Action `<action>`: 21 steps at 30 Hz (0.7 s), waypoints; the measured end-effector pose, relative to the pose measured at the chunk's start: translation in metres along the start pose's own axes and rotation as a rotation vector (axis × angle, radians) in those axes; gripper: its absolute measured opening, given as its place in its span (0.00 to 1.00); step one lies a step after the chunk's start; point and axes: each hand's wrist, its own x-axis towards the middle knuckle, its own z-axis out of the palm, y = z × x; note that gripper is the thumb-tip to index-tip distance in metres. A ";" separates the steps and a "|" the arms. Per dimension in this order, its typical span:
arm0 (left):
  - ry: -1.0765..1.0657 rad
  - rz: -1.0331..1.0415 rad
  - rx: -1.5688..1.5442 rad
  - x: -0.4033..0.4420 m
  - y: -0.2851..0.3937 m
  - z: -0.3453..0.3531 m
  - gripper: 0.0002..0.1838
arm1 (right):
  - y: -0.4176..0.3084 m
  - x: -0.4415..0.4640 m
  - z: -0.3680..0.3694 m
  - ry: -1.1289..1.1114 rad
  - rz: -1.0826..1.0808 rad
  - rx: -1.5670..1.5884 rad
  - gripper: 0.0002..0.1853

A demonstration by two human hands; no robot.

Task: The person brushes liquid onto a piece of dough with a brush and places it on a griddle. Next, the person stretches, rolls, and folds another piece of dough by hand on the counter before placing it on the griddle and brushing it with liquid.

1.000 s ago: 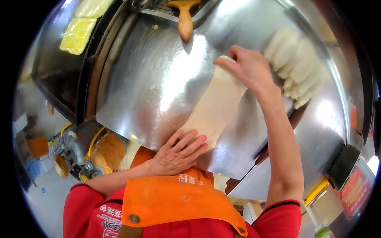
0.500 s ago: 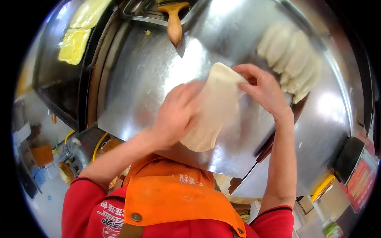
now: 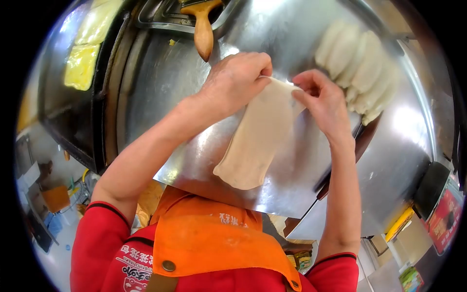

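A thin, pale sheet of dough (image 3: 260,136) stretches over the steel worktop, its near end lying close to the front edge. My left hand (image 3: 238,80) pinches the far left corner of the sheet between thumb and fingers. At the far right corner, my right hand (image 3: 323,100) grips the dough with thumb and forefinger. Between the two hands the far edge of the sheet runs fairly straight. Off to the right of my right hand lies a row of several pale dough pieces (image 3: 357,63), pressed side by side.
A black griddle (image 3: 73,117) at the left carries yellow-topped flatbreads (image 3: 81,65). A wooden-handled brush (image 3: 204,36) rests across a metal tray (image 3: 146,22) at the back. Steel worktop (image 3: 189,146) surrounds the dough. A dark-handled tool (image 3: 364,138) lies right of my right forearm.
My left hand has moved from the dough's left side up to its far left corner and pinches it. My right hand still holds the right corner. The view has shifted slightly.
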 end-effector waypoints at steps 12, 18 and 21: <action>0.015 0.059 -0.680 -0.054 -0.017 0.032 0.34 | 0.021 -0.068 0.092 0.523 -0.181 0.639 0.35; -0.013 0.136 -0.630 -0.097 -0.007 0.037 0.34 | 0.016 -0.122 0.123 0.455 -0.111 0.326 0.33; -0.047 0.127 -0.604 -0.128 -0.004 0.037 0.34 | 0.021 -0.157 0.131 0.353 0.026 0.490 0.30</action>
